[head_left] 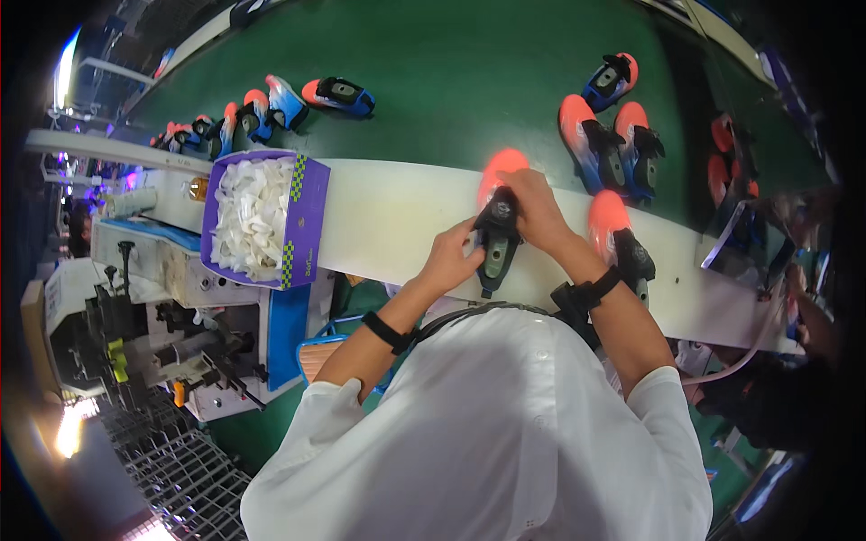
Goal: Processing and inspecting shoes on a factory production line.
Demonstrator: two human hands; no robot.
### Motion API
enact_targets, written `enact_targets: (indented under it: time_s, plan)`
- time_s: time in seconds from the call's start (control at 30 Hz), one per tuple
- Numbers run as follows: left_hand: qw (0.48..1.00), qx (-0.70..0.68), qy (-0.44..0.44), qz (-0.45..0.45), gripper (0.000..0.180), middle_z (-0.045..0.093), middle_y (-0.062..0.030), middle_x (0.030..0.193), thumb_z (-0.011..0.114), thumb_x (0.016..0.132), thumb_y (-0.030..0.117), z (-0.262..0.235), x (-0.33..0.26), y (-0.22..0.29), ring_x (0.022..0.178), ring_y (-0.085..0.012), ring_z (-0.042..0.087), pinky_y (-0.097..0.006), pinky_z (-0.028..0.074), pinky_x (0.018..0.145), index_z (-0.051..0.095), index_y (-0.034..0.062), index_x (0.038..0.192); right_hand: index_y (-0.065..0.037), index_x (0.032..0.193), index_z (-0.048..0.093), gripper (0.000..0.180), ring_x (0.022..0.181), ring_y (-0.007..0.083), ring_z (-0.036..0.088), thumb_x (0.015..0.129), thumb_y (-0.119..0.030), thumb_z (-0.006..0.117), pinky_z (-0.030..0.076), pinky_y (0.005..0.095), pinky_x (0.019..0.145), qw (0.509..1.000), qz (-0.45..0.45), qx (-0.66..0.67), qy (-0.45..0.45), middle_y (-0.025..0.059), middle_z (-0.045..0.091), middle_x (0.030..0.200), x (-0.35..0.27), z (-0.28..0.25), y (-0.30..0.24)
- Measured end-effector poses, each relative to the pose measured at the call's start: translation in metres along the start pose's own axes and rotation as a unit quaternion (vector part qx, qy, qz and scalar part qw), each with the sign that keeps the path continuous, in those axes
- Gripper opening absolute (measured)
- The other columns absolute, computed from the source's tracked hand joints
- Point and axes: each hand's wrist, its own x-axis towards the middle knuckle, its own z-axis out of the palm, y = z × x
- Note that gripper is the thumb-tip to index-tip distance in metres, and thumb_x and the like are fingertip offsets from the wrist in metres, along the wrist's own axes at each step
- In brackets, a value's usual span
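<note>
On the white bench top in front of me lies a shoe with a coral toe pointing away and a black collar. A dark grey-green piece, like a shoe last, fills its opening. My left hand grips the near left side of the shoe, thumb and fingers against the black collar. My right hand is closed over the right side, its fingers at the coral forefoot and the top of the black part. What its fingertips pinch is hidden. A second coral shoe sits to the right, beside my right forearm.
A purple box of crumpled white pieces stands left on the white bench. Beyond is a green surface with several shoes at right and a row at left. Machinery stands at lower left.
</note>
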Motion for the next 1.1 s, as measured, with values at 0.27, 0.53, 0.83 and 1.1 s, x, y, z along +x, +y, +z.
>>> enact_targets:
  time_s: [0.27, 0.53, 0.83, 1.1]
  plan:
    - [0.978, -0.176, 0.089, -0.062, 0.033, 0.067, -0.0110, 0.089, 0.053, 0.075, -0.005, 0.003, 0.052, -0.025, 0.080, -0.0111, 0.062, -0.023, 0.049, 0.071, 0.060, -0.0039, 0.108, -0.017, 0.113, 0.055, 0.056, 0.125, 0.0356, 0.036, 0.062, 0.006, 0.063, 0.031, 0.0522, 0.096, 0.986, -0.028, -0.080, -0.142, 0.0092, 0.051, 0.121, 0.018, -0.008, 0.011]
    - [0.992, -0.007, 0.068, 0.106, 0.031, 0.059, -0.0109, 0.092, 0.070, 0.069, 0.010, -0.006, 0.028, 0.017, 0.082, -0.0220, 0.061, -0.030, 0.049, 0.071, 0.056, -0.0012, 0.094, -0.018, 0.107, 0.060, 0.050, 0.129, 0.0357, 0.033, 0.062, 0.002, 0.065, 0.028, 0.0548, 0.098, 0.978, 0.057, -0.068, -0.188, 0.0108, 0.050, 0.127, 0.016, -0.012, 0.015]
    - [0.976, 0.142, 0.101, 0.132, 0.049, 0.052, -0.0157, 0.095, 0.074, 0.064, 0.015, 0.016, 0.035, 0.033, 0.088, -0.0333, 0.053, -0.041, 0.045, 0.076, 0.049, 0.0009, 0.104, -0.002, 0.108, 0.055, 0.042, 0.099, 0.0340, 0.055, 0.067, 0.007, 0.056, 0.046, 0.0388, 0.081, 0.996, 0.074, -0.033, -0.046, 0.0181, 0.057, 0.101, -0.036, -0.036, -0.017]
    - [0.948, 0.254, 0.071, 0.178, 0.052, 0.048, -0.0168, 0.103, 0.073, 0.065, 0.009, 0.028, 0.025, 0.040, 0.093, -0.0349, 0.048, -0.041, 0.042, 0.081, 0.047, 0.0005, 0.108, -0.003, 0.107, 0.054, 0.038, 0.086, 0.0307, 0.057, 0.069, 0.004, 0.057, 0.049, 0.0385, 0.071, 0.980, -0.013, -0.143, -0.141, 0.0152, 0.055, 0.087, -0.044, -0.059, -0.017]
